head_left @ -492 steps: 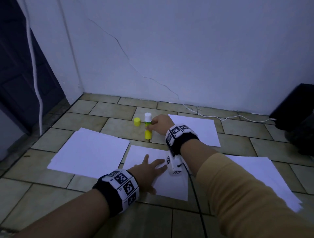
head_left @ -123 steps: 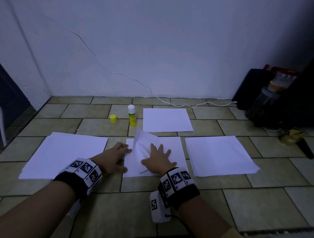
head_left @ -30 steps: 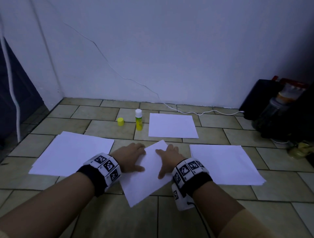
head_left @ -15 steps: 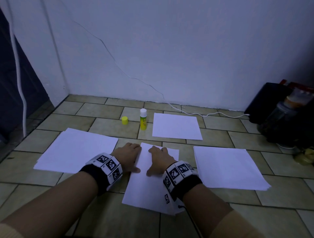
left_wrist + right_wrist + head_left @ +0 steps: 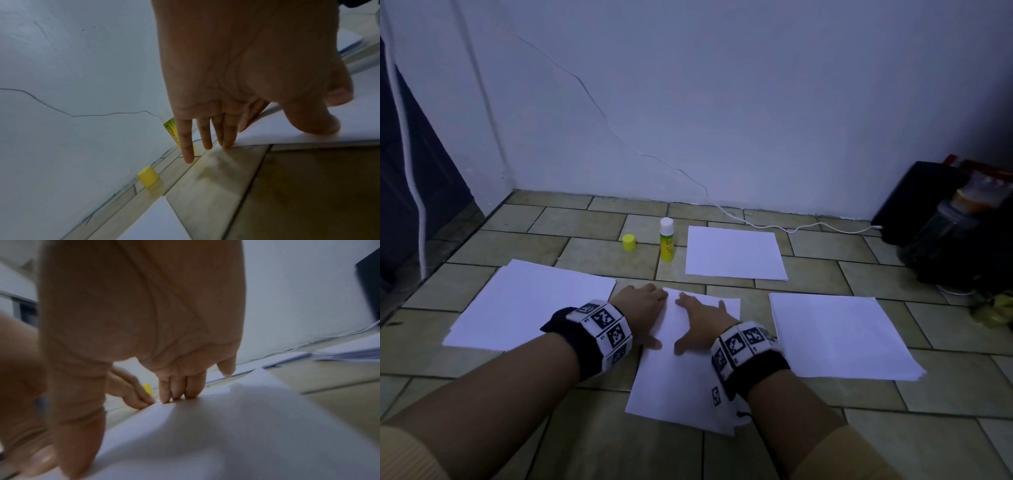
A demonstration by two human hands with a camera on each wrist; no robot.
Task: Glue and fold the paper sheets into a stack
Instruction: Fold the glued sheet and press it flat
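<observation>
While both grips lie spread | left hand [image 5: 641,310], right hand [image 5: 700,317] press folded sheet [image 5: 678,373] | beneath fingertips

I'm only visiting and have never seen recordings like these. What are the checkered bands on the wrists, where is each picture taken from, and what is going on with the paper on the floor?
No robot here: a person works with bare hands. The checkered wristbands carry small cameras; the wide picture comes from a head camera, the two close-ups look along each hand. The left hand and right hand press flat on a white sheet on the tiled floor, fingertips at its far edge. Nothing is gripped. Around it lie three more lots of paper. Farther back stands a glue stick with its yellow cap off beside it.
</observation>
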